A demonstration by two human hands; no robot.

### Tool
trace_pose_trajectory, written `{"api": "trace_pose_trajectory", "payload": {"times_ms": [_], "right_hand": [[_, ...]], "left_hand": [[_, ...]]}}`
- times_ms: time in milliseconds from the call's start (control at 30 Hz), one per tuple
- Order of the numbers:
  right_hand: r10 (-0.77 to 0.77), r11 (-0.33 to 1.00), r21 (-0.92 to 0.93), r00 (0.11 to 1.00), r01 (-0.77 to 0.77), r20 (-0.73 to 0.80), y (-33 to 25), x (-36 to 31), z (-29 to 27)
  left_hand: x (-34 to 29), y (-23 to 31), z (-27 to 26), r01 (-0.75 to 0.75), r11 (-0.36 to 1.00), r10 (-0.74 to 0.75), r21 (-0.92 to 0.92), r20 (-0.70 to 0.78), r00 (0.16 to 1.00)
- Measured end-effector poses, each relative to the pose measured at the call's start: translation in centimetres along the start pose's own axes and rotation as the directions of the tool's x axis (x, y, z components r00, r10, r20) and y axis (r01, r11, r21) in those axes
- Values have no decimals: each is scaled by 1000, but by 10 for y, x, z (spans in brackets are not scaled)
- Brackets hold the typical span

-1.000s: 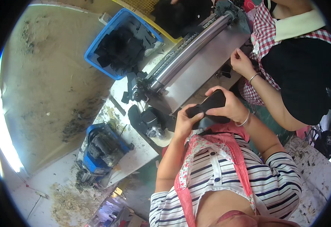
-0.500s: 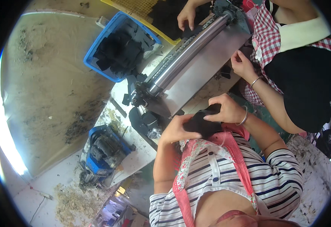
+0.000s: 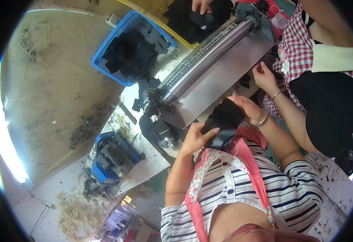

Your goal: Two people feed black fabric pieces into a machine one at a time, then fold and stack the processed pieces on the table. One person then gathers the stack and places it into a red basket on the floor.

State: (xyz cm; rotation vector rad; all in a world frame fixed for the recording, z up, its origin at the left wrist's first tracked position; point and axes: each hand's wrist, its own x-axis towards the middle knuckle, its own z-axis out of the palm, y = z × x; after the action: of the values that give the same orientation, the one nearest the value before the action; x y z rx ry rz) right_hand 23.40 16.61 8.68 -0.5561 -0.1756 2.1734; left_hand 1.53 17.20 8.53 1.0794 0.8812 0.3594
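Looks like straightening black material by the apron, near the roller machine. Pinched in the left hand, with right hand at its edge, can't tell if gripping. Probably calls for evening edges next.

Watching remotely, I've got open room above the metal plate, but the roller walls off its far side. A co-worker's hand crowds the right hand, so I'm pretty boxed in there. Straight left of the left hand I'd hit a dark pile; nearer me, a bare corner of white table leaves space before the blue device.
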Motion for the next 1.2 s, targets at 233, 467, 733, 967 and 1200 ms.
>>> {"api": "trace_pose_trajectory", "payload": {"times_ms": [233, 467, 733, 967, 1200], "right_hand": [[-1, 971, -235, 991, -30, -131, 9, 6, -2], [-245, 599, -797, 966, 82, -84, -9, 10, 16], [-17, 911, -386, 919, -148, -393, 7, 31, 1], [26, 907, -396, 959, -141, -281, -23, 20, 5], [-232, 321, -944, 959, -80, -160, -14, 22, 22]], "left_hand": [[4, 0, 0, -32, 969, 39, -246, 22, 999], [10, -3, -11, 86, 996, -88, 20, 79, 993], [18, 26, -5, -67, 984, 47, 164, 123, 991], [20, 18, -16, -37, 977, 5, 208, 151, 988], [23, 14, -17, -6, 993, -21, 118, 228, 974]]}}
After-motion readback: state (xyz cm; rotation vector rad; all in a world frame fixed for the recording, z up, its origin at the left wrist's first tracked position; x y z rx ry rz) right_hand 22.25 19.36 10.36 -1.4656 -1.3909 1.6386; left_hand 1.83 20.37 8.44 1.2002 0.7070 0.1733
